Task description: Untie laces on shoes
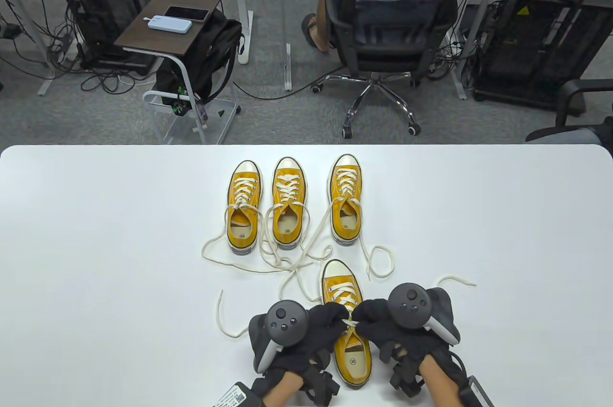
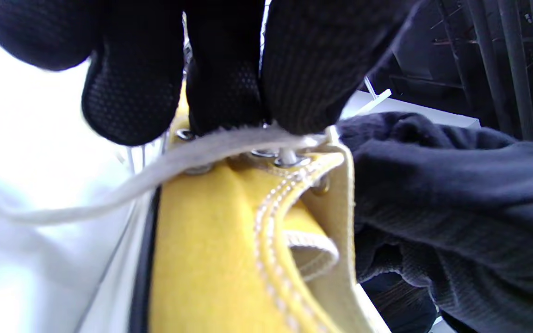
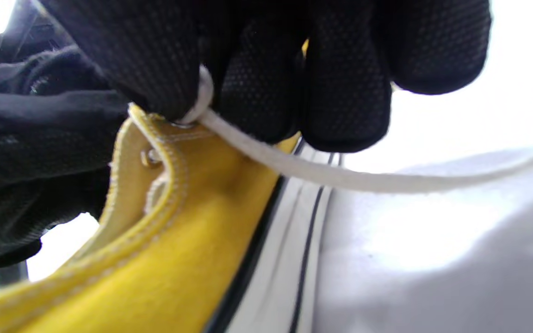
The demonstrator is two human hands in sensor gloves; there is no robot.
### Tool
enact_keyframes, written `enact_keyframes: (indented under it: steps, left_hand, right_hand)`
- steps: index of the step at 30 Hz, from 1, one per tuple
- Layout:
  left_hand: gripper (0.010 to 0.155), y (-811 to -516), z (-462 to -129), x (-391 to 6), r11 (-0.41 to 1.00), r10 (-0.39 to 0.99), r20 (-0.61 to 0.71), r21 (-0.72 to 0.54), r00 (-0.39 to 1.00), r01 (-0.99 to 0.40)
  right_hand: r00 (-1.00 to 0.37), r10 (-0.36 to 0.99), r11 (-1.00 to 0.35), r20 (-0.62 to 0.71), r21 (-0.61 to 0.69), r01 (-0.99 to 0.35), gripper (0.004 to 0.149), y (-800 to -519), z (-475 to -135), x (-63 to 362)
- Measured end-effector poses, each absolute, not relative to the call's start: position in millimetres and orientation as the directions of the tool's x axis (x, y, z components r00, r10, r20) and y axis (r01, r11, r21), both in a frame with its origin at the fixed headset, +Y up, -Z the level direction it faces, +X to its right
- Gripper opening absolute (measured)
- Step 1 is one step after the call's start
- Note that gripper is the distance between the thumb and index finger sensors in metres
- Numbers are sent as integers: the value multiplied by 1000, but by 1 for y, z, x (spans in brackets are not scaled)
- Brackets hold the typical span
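Note:
A yellow sneaker lies near the table's front edge, toe pointing away, between both hands. My left hand pinches its cream lace at the top eyelets on the shoe's left side. My right hand pinches the lace at the top eyelet on the right side. In both wrist views the lace trails from the fingertips out over the white table. Three more yellow sneakers stand in a row further back, their laces loose and spread on the table.
Loose lace ends curl across the white table between the row and the near shoe. Beyond the far edge a person sits on an office chair; a small side table holds a phone.

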State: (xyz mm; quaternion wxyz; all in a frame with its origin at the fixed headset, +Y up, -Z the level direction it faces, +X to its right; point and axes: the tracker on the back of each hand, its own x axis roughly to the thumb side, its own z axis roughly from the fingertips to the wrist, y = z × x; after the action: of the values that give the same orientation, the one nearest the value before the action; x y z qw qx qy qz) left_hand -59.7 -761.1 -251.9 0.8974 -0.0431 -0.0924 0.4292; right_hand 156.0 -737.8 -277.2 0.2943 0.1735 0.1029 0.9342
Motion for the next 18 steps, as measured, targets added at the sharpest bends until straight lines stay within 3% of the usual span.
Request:
enact_keyframes:
  steps: [8,11,18]
  left_hand:
    - [39,-759,-249,-61,640,768,125,-113,628,-760]
    - [48,-757,-249,-58,630,775,161,-111,611,-769]
    - [38,-757,-249,-61,626,777,164,-94,608,-774]
  right_hand:
    - [-775,571,-817,271,280,-504,40,-739,-276,152]
    - [-787,546,-836,287,247,-490,39,-738,-274,149]
    - [-778,555,-832,295,218,-510,41,-737,-274,149]
